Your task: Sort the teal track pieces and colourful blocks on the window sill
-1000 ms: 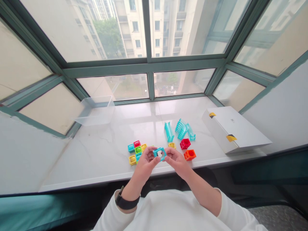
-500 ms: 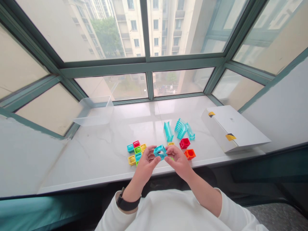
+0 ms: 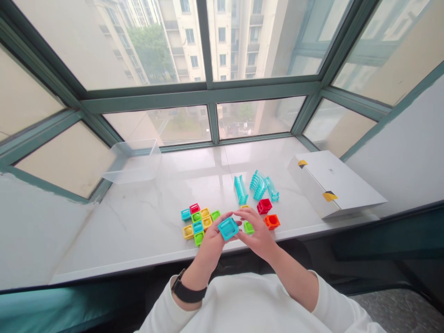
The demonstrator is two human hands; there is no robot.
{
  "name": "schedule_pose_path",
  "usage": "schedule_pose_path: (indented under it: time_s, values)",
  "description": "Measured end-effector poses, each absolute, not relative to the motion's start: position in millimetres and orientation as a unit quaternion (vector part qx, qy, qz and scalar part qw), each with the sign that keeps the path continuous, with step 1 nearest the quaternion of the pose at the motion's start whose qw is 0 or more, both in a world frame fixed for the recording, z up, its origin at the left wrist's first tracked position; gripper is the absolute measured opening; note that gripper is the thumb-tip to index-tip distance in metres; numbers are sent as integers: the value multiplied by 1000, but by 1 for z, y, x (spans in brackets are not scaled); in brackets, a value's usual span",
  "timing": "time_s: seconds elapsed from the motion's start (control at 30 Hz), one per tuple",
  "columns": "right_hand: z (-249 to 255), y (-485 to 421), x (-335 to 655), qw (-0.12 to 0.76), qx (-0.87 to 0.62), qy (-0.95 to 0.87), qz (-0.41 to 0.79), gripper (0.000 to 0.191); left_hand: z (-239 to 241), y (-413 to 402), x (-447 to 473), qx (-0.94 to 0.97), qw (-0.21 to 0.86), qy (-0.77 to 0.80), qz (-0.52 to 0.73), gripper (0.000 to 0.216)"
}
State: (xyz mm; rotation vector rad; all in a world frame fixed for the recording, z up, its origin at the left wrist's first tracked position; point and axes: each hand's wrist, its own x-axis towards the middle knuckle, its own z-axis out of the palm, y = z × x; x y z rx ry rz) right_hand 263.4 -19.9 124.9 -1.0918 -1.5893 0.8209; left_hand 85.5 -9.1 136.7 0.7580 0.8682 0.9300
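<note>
A hollow, see-through blue toy block (image 3: 228, 229) is held up at the front of the sill, its recessed face toward me. My left hand (image 3: 211, 243) grips it from the left and below. On the other side, my right hand (image 3: 258, 234) has its thumb and fingertips at the block's right edge. Left of my hands lies a cluster of joined blocks, among them a yellow block (image 3: 188, 231) and a red block (image 3: 194, 208). A green block (image 3: 249, 227) is partly covered by my right hand. Farther right are a dark red block (image 3: 264, 206) and an orange block (image 3: 272, 222).
Behind the blocks lie a straight blue track piece (image 3: 240, 190) and curved blue track pieces (image 3: 258, 185). A clear plastic bin (image 3: 133, 169) stands at the back left. To the right is a white box (image 3: 342, 182) with yellow-black tabs. Windows border the white sill (image 3: 138, 231).
The blue block has been turned, so its recessed face now points up toward me instead of its open holes. It sits slightly lower. My right fingers have shifted around its edge.
</note>
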Motion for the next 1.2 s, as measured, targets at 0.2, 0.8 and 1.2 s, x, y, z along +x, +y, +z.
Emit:
schedule_pose_path:
  time_s: [0.2,0.8,1.2]
  values:
    - [130,-24,277,493,-451,-658,346,46,139,-10,106,322,755,404,404,38]
    - [137,-25,420,519,-593,-597,151,40,111,4,88,328,702,487,404,45]
    - [39,-21,467,350,-673,-642,113,45,97,10,59,293,653,538,446,49]
